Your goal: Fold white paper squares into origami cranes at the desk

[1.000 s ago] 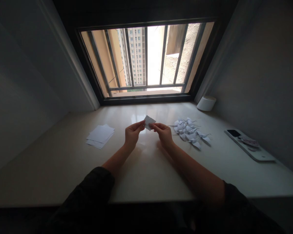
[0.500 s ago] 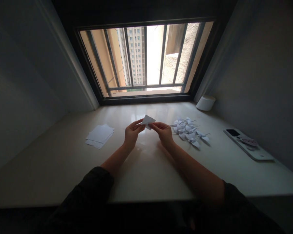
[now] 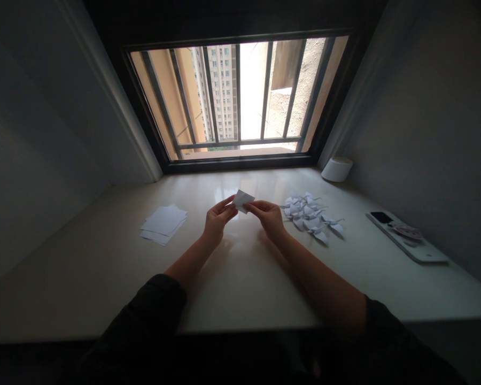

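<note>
A small folded piece of white paper [image 3: 243, 198] is held up above the sill, between my two hands. My left hand [image 3: 217, 216] pinches its left side between thumb and fingers. On its lower right edge, the thumb and forefinger of my right hand [image 3: 269, 215] are closed. The folds are too small to make out fully. Just right of my right hand lies a pile of folded paper cranes [image 3: 307, 214], with thin points and wings sticking out. Off to the left of my left hand is a loose stack of square white paper sheets [image 3: 164, 222].
A pale, glossy sill [image 3: 232, 289] spreads under everything. At the far right lies a phone [image 3: 406, 238] in a light case. A white round object [image 3: 336, 169] stands in the back right corner. Behind is a barred window [image 3: 240, 96] in a dark frame.
The folded paper has tilted slightly between my fingers and its surface looks a little different. Both hands stay almost in the same place.
</note>
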Tool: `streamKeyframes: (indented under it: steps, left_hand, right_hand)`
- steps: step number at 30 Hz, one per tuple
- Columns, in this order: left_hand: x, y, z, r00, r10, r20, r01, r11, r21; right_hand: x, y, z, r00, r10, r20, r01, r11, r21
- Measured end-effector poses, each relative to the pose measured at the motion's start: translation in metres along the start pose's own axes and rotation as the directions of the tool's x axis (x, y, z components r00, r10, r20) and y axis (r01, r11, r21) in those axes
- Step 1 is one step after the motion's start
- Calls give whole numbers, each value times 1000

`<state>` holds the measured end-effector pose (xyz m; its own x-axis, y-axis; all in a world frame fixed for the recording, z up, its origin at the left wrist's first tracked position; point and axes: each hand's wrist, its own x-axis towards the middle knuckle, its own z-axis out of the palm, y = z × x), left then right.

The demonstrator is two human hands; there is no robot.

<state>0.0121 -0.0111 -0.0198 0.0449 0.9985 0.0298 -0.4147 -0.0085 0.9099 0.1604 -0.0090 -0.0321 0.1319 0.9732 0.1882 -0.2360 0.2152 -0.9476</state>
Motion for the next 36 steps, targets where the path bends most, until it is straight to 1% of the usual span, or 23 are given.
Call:
streamKeyframes:
  steps: [5,8,10,12,15,18,22,33,36]
  left_hand:
    - [2,0,-2,997,21,70,-28,994,101]
    - [3,-1,-2,999,37,34,-41,990,133]
    - [2,-3,-2,998,59,1,-58,988,143]
    - [2,-4,-2,998,68,-11,-66,986,151]
    - [1,-5,-2,997,69,-17,-66,984,164]
    - [1,-6,-1,997,72,-28,-66,984,167]
    - [1,-9,-2,997,61,-39,-54,986,155]
    - [2,-10,-3,999,5,-45,0,994,106]
    - [3,-10,-3,999,23,-37,-18,991,131]
  right_hand:
    - [1,2,-2,1000,-17,11,17,1000,-2]
    - [0,2,-1,999,-15,35,16,999,-29]
    - [-1,3,0,999,-20,30,21,999,-34]
    - [-1,5,1,1000,-25,8,26,999,-26]
    - [-1,7,2,999,-23,-39,24,1000,3]
    - [-1,8,2,998,2,-62,0,999,39]
    - [0,7,2,997,44,-63,-43,999,11]
    - [1,11,0,996,75,-45,-74,997,36]
    - [2,12,0,997,77,-31,-76,996,46]
